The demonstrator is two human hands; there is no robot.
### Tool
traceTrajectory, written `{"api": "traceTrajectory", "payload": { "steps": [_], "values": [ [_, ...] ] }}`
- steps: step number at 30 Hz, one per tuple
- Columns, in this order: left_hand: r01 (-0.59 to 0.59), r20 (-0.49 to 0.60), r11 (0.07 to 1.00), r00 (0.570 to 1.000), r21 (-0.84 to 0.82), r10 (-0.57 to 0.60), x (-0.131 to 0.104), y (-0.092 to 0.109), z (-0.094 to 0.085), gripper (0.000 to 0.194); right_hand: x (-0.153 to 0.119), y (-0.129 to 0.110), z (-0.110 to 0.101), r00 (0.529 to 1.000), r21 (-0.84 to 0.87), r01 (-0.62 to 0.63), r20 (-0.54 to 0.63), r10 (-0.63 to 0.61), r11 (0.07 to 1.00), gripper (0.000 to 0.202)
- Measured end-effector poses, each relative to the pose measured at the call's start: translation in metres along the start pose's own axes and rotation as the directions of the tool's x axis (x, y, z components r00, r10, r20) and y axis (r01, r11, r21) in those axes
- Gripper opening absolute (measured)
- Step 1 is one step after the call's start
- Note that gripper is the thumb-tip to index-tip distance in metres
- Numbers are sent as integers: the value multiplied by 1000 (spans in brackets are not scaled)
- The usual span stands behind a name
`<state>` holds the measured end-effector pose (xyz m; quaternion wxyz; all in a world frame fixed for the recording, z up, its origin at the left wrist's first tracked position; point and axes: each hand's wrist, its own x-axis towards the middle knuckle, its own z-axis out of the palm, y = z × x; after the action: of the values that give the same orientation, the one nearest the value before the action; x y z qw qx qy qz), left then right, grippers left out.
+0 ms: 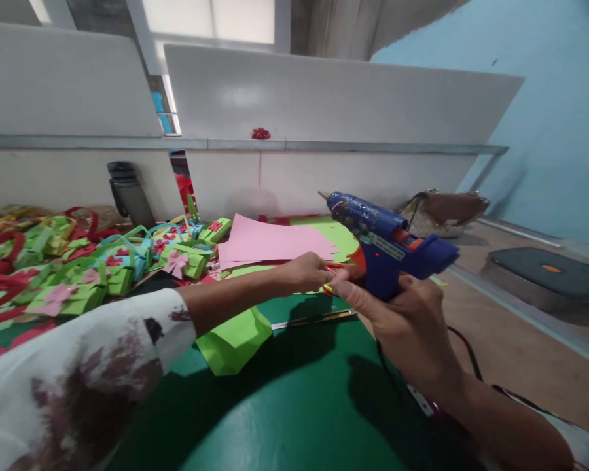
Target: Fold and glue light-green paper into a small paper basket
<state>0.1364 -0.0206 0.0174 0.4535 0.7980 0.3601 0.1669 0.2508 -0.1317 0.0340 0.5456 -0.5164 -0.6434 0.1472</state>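
My right hand [417,327] is wrapped round the handle of a blue hot glue gun [373,229], raised above the green table with its nozzle toward the upper left. A small red light shows on its side. My left hand [309,271] reaches in just left of the glue gun, its fingers closed near my right thumb. Something small, red and yellow, shows at those fingertips, too little to name. Below my left forearm lies a folded light-green paper piece [234,340]. A thin metallic strip [314,318] lies to its right.
Pink paper sheets [269,242] lie behind my hands. Many small green paper bags [186,260] with bows crowd the left, before a dark bottle [130,193]. At right are a handbag [446,209], a dark-lidded container [550,271] and a black cord [466,350].
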Motion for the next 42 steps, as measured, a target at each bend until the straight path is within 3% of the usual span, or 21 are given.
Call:
{"api": "traceTrajectory", "payload": {
  "steps": [3, 7, 11, 14, 17, 21, 27, 32, 37, 42],
  "values": [
    [6, -26, 985, 1000, 173, -1, -36, -9, -22, 18, -2, 1, 5, 999, 28, -46, 24, 45, 999, 14],
    [-6, -77, 955, 997, 298, 30, -100, -18, -44, 19, -3, 0, 14, 992, -13, -99, 81, 100, 995, 15],
    [-15, -102, 918, 993, 396, 60, -156, -27, -53, 27, -6, 2, 28, 973, -21, -181, 143, 182, 983, 19],
    [-62, -67, 857, 992, 511, 111, -178, -36, -54, 30, -8, 2, 40, 950, 21, -247, 202, 238, 969, 21],
    [-63, -26, 812, 995, 580, 96, -183, -45, -51, 22, -10, -1, 51, 923, 137, -301, 290, 252, 944, 20],
    [-33, -94, 843, 991, 537, 98, -179, -51, -47, 13, -12, -6, 59, 891, 214, -349, 378, 252, 912, 19],
    [34, -231, 896, 970, 443, 78, -177, -44, -44, 20, -14, -15, 58, 895, 112, -332, 353, 275, 937, 13],
    [43, -246, 927, 968, 372, 54, -173, -38, -41, 19, -16, -12, 59, 878, 177, -373, 385, 285, 911, 16],
    [-21, -187, 998, 982, 56, 31, -171, -36, -32, 17, -18, -14, 60, 881, 143, -357, 380, 282, 923, 13],
    [5, -209, 957, 976, -288, -68, -169, -35, -14, 16, -20, -16, 58, 871, 190, -358, 420, 255, 914, 9]
  ]
}}
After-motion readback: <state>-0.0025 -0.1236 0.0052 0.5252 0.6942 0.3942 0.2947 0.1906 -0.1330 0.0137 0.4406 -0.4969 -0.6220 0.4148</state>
